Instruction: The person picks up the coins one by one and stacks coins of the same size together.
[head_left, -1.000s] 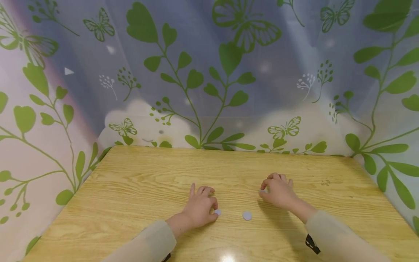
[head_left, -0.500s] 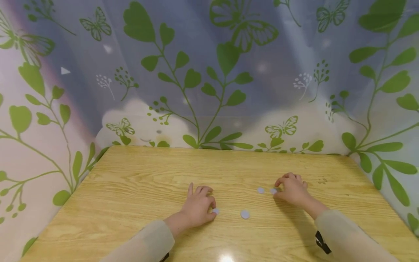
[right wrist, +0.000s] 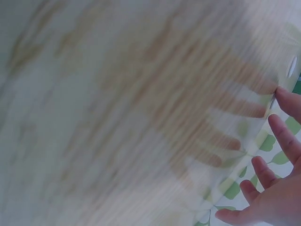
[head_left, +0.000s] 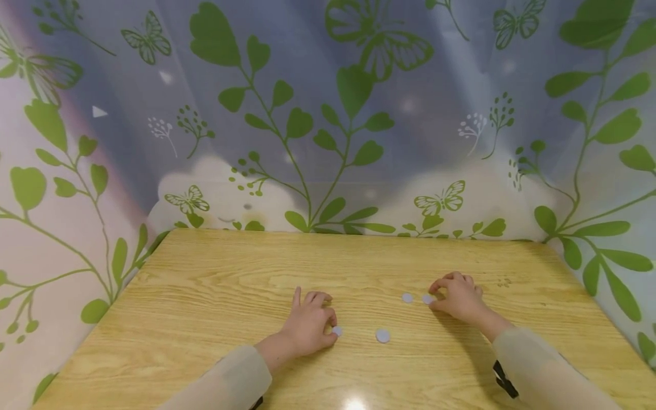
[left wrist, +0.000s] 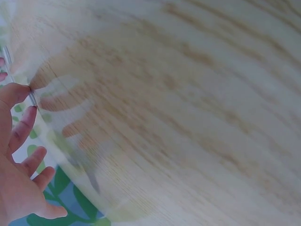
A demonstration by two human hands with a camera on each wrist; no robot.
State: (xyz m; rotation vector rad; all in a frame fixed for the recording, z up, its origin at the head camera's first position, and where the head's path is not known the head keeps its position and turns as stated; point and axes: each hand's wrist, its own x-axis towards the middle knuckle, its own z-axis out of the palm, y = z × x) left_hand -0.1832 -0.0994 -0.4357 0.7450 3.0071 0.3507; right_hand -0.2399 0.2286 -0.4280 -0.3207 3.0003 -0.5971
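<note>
Across the counter (head_left: 215,267): two held, two loose

Head view: the left grip (head_left: 307,326) pinches the left disc (head_left: 337,331) between thumb and finger; the right grip (head_left: 459,297) pinches the right disc (head_left: 427,299) likewise. Each is taken from its outer side, presumably so that the inward edge is unobstructed. The far disc (head_left: 407,298) lies flat just beside the right disc, not touching it. The near disc (head_left: 382,336) lies between the two grips, closer to the person, untouched.

Left wrist view: thumb and fingertip meet at a thin rim. So flat an article offers little but its edge, which likely accounts for the fingertip hold. Whether the disc is lifted cannot be determined.

Right wrist view: same pinch, remaining fingers spread, probably to confine contact to the rim.
</note>
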